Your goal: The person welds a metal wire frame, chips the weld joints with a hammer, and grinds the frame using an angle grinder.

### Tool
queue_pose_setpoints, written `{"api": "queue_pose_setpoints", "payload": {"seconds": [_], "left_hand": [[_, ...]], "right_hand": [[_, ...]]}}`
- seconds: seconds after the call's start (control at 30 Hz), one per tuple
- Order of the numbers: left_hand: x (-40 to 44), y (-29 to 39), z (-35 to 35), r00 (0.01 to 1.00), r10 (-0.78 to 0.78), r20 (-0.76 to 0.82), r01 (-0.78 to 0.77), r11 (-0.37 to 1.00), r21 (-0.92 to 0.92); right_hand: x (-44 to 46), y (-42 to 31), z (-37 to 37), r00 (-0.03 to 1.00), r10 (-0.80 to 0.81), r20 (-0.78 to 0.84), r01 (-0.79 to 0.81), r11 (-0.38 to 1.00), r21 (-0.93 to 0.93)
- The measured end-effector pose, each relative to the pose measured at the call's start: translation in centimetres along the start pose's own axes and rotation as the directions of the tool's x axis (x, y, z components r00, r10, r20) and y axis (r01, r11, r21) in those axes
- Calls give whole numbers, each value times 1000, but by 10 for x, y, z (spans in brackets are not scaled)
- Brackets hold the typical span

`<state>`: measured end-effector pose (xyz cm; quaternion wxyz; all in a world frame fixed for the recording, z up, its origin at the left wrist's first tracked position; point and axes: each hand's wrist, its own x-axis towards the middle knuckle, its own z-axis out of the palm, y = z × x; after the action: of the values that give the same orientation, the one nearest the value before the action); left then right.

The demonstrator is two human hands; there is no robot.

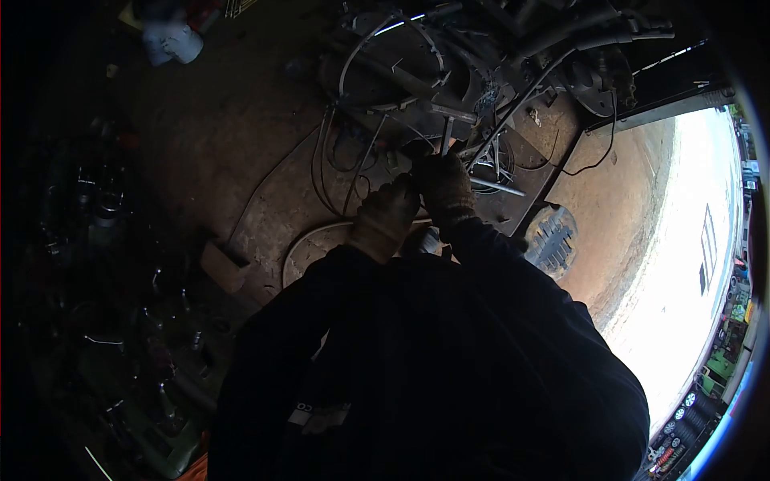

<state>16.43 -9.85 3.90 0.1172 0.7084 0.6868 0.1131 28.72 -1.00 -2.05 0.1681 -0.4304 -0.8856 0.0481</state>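
Working close together in front of the body, both hands are at the near edge of a pile of metal. The right hand (443,183) is at the lower end of an upright metal bar (446,135); its fingers look curled there, but the shadow is too deep to tell whether they grip it. The left hand (385,216) lies just beside the right, fingers bent — what they hold, if anything, cannot be told.

The bar rises from the right hand into the clutter, near a metal hoop (346,74) and left of a tangle of wire (499,156). A pale rod (497,187) lies to the right of the right hand.

As for progress, the handling looks under way rather than finished — a judgement from both hands being close in at the bar. No completed part can be picked out; whether bar and hoop are joined, and how much is left, is too dark to tell.
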Motion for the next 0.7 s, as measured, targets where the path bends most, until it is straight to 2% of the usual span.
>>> {"api": "queue_pose_setpoints", "payload": {"seconds": [0.03, 0.1, 0.17, 0.23, 0.3, 0.33, 0.37, 0.4, 0.43, 0.47, 0.5, 0.53, 0.6, 0.63, 0.7], "left_hand": [[-1, -2, 2, 1000, -4, 2, 4, 1000, -1], [-3, -8, 9, 981, 163, -106, -164, 986, 3], [-5, -16, 14, 982, 172, -80, -174, 985, -20], [-6, -21, 4, 982, 180, -51, -182, 982, -46], [-11, -27, -14, 878, 222, -425, -323, 929, -183], [-14, -32, -23, 879, 223, -422, -324, 928, -184], [-18, -39, -31, 839, 167, -518, -266, 956, -122], [-19, -42, -39, 782, 117, -612, -197, 978, -66], [-16, -39, -48, 782, 115, -612, -196, 978, -67], [-11, -35, -58, 867, -213, -450, 46, 934, -354], [-8, -34, -64, 848, -491, -197, 311, 764, -566], [-4, -38, -66, 843, -499, -201, 315, 761, -568], [9, -49, -68, 865, -500, 37, 435, 711, -552], [15, -57, -65, 864, -502, 39, 437, 708, -555], [25, -71, -63, 833, -507, 220, 552, 739, -387]], "right_hand": [[0, 1, 7, 999, 45, -31, -46, 999, -17], [-1, 3, 15, 997, 78, -30, -78, 997, -1], [0, 6, 18, 993, 116, -28, -115, 993, 14], [0, 11, 18, 993, 101, 66, -104, 994, 43], [0, 10, 4, 991, 78, 105, -83, 995, 49], [1, 8, -3, 989, 53, 141, -61, 997, 55], [-1, 10, 2, 988, 57, 143, -65, 996, 54], [-2, 13, 10, 979, 116, 168, -149, 969, 198], [-2, 14, 12, 965, 168, 201, -229, 914, 336], [-2, 15, 13, 965, 163, 203, -225, 915, 336], [-1, 13, 11, 972, 101, 213, -136, 978, 159], [1, 11, 10, 972, 38, 230, -34, 999, -22], [-2, 12, 13, 978, 42, 203, -40, 999, -16], [-5, 12, 15, 983, 52, 173, -52, 999, -9], [-4, 9, 20, 992, 64, 109, -68, 997, 30]]}}
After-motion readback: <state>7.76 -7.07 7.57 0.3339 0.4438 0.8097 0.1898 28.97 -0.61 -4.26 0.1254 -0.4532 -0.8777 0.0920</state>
